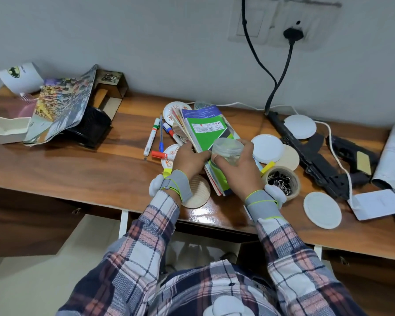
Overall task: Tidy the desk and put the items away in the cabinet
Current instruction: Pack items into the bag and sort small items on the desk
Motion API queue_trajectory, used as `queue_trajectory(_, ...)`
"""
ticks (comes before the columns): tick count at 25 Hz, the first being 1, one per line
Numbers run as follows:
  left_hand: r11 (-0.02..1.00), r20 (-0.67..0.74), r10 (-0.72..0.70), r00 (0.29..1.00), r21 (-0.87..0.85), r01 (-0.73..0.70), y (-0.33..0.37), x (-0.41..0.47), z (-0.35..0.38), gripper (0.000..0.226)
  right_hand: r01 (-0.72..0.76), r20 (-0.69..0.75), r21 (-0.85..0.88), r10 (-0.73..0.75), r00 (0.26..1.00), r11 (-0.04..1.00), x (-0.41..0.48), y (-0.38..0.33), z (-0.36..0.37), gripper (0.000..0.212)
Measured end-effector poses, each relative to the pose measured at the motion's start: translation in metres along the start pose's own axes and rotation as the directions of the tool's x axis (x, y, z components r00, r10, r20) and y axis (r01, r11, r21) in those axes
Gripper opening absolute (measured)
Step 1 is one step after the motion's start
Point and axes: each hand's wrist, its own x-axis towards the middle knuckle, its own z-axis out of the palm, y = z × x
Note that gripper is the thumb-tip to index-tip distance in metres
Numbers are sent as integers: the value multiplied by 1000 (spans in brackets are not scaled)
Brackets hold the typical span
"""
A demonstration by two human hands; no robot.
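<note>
Landmark: a stack of books [205, 131] with a green cover on top, lying near the middle of the wooden desk [100, 163].
Left hand [188, 159]: at the stack's left edge, fingers curled over the edge of the covers and gripping them.
Right hand [237, 166]: above the stack's near right corner, thumb and fingers wrapped round a clear plastic jar [227, 150].
Jar: held upright just over the green cover, between the two hands; whether its base touches the book is unclear.
Left of the stack: a white marker [151, 137], a blue pen [161, 133] and a red marker [159, 154] lie loose on the wood, with patterned paper plates [172, 110] partly under the stack.
Near side of the stack: a round wooden coaster [197, 192] at the desk's front edge, partly hidden by the left wrist.
Right of the stack: white round lids [266, 148], then a tape roll [281, 180] with black binder clips inside it.
Further right: a black toy gun [306, 151] lying at a slant across the desk.
Far left of the stack: an open magazine [64, 103] draped over a black mesh holder [94, 128], and a white tray [7, 131] beyond.
</note>
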Motion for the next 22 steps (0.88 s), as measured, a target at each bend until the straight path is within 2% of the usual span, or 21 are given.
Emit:
queue_trajectory(6,983,34,168,985,-86,-164,2,-13,-2,51,77,-31,43,-75,997,996,-11,-7,2,67)
queue_trajectory(13,893,-81,346,935,-277,-355,16,-26,-57,39,289,-83,79,-283,956,954,-30,-55,24,69)
queue_trajectory(18,834,-156,399,904,-347,-428,27,-41,-96,41,394,-76,94,-388,919,914,-42,-84,40,70)
queue_trajectory(22,793,-85,460,884,-408,-452,42,-46,-85,37,416,-152,41,-406,901,908,-49,-88,21,70)
